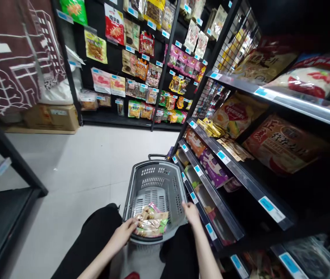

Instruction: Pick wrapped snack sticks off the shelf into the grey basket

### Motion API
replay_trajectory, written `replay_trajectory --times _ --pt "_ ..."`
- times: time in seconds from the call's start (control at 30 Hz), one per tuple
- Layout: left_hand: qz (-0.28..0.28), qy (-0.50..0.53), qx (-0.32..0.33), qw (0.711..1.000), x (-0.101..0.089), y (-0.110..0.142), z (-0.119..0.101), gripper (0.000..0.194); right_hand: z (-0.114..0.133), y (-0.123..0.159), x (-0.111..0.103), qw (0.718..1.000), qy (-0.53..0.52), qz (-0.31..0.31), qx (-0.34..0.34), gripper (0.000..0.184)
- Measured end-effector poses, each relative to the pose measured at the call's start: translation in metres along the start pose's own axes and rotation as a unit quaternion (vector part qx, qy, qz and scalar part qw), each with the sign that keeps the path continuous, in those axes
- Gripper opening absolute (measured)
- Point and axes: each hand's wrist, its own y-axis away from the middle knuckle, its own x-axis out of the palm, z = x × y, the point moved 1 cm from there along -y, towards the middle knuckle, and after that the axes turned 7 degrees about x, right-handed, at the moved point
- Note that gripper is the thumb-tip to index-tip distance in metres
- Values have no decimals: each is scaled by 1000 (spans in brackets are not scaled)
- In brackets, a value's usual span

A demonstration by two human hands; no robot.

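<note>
A grey plastic shopping basket (176, 170) with slotted walls sits in front of my knees. At its near left corner, my left hand (126, 229) is closed round the rim, its fingertips close to the packets inside. On the near right side, my right hand (191, 212) curls over the rim with the thumb side up. Several shiny snack packets (152, 223), brown-gold with green and pink parts, lie in a heap at the near end of the basket. The basket's black handle (141, 166) rests folded along the rim.
Close on the right, black shelves (211, 186) carry boxed and bagged foods with blue price tags. A wall rack (153, 66) of hanging snack bags stands ahead. At far left are a cardboard box (51, 117) and a brown printed curtain (8, 58); a black shelf frame (14, 155) juts in nearer.
</note>
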Motion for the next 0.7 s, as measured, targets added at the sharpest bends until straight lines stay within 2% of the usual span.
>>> replay_trajectory --times 0.07,0.13,0.23,0.27,0.33,0.4,0.5,0.6,0.7 --pt "32 -24 17 999 2 1 3 46 25 -24 -48 997 30 -60 -49 25" --pt "54 -51 25 997 6 3 2 42 55 -54 -108 983 57 -151 -87 29" --pt "51 -95 39 993 10 4 2 32 91 -105 -194 955 107 -261 -92 36" --pt "48 -107 47 992 11 3 3 29 98 -120 -216 948 126 -280 -85 36" --pt "44 -124 64 989 13 2 6 25 105 -146 -246 946 168 -268 -76 28" --pt "40 -131 72 988 13 1 10 22 103 -165 -259 948 206 -233 -66 21" --pt "33 -129 64 989 13 0 15 20 91 -181 -259 947 248 -199 -34 19" --pt "31 -127 66 989 13 2 16 22 81 -185 -257 941 276 -195 -15 25" --pt "31 -132 72 988 12 4 15 23 79 -179 -257 933 297 -201 -42 19"
